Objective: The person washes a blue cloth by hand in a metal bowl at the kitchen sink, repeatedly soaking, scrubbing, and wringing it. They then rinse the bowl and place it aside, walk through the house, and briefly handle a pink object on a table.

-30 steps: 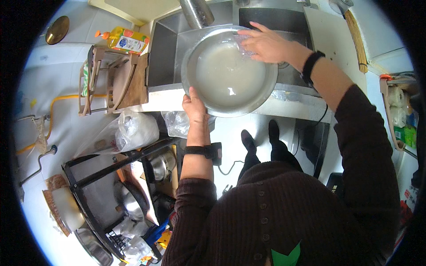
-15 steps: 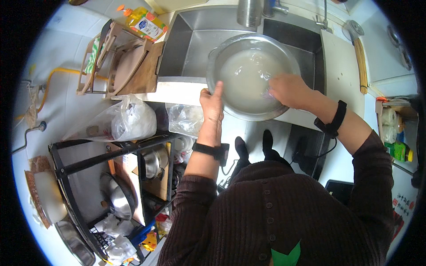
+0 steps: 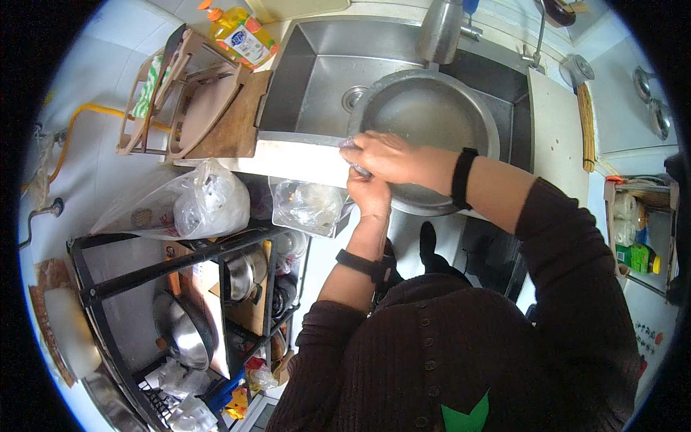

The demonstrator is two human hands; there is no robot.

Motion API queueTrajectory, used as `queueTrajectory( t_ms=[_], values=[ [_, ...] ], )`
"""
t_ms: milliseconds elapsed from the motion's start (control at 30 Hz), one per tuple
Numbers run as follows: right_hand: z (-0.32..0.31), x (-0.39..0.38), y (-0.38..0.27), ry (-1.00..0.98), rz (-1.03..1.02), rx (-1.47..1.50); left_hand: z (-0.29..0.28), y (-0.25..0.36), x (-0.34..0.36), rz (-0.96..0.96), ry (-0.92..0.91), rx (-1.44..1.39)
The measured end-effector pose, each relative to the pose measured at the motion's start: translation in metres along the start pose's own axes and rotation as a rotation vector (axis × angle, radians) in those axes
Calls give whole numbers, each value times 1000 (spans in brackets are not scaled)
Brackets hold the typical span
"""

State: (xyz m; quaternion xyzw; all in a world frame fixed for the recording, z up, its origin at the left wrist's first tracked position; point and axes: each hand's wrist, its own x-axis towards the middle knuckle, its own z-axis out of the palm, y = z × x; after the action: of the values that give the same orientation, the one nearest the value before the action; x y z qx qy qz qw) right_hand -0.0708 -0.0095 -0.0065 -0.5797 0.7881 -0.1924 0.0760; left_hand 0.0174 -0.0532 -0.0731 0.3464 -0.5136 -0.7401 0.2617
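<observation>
A large round metal basin (image 3: 425,81) sits over the right part of the sink, with cloudy water (image 3: 435,119) inside. My left hand (image 3: 368,194) is closed on its near-left rim, the fingers partly hidden beneath. Across that same rim lies my right hand (image 3: 385,155), closed around a small greyish-purple wad (image 3: 350,145) that looks like a scrubber or cloth, mostly covered by my fingers. The right hand overlaps the top of the left one.
The steel sink (image 3: 302,79) has a drain (image 3: 353,99) left of the basin, and a metal cylinder (image 3: 440,32) hangs over its back edge. Left of it stand a wooden rack (image 3: 205,108) and an orange-capped soap bottle (image 3: 243,39). A black shelf (image 3: 187,263) holds pots.
My right hand has moved from inside the basin's right side to the left rim, over my left hand. The basin sits farther right in the sink, and the drain now shows.
</observation>
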Motion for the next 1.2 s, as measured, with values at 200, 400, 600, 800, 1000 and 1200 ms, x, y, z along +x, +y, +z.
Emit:
queueTrajectory(
  t_ms=[200,400,600,800,1000,1200],
  values=[
    [-17,32,39,44,272,-37,-1,2,-4,18,62,150],
    [-30,30,102,175,594,-92,2,11,-8,-32,61,116],
    [-53,-35,147,283,745,-181,6,16,-11,-32,65,-11],
    [-57,-120,148,346,865,-196,5,9,-8,-28,94,18],
    [-64,-175,110,641,1042,400,-5,19,-5,-248,96,231],
    [-80,-195,80,694,1146,1332,-21,38,-11,-689,-262,104]
  ],
)
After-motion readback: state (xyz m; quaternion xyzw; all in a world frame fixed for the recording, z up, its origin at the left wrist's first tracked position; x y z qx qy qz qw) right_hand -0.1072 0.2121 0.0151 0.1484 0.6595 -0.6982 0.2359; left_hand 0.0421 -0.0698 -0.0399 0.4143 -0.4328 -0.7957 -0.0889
